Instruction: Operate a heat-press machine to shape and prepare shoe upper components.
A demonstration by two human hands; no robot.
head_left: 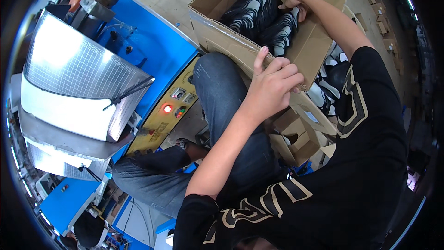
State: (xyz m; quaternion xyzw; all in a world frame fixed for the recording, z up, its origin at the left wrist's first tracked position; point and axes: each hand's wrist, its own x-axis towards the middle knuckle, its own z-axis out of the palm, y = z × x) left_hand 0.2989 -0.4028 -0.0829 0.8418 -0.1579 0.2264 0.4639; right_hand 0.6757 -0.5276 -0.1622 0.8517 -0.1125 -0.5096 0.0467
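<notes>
Head view: the black-and-white striped pieces (259, 11) are seen stacked inside the open cardboard box (319, 51), their long axes running from the near wall of the box up toward its far corner; the pieces lie partly on edge, in two bundles side by side; what they are made of cannot be told. The right hand (296, 3) is reached into the box and is laid on the upper end of the right bundle, its grip curled around the top pieces, though how firmly they are held cannot be told; the pieces therefore lie directly under and just nearer than that grip. The left hand (273, 85) is closed over the near rim of the box, thumb raised along the cardboard, fingers folded down on the edge; the stacks lie beyond it, across the rim, so the right hand is much the nearer. The box is rested against the jeans-clad knee (222, 92); to the left a blue machine (152, 46) with a wire-mesh guard (78, 69) and a lit red lamp (167, 109) is seen.
</notes>
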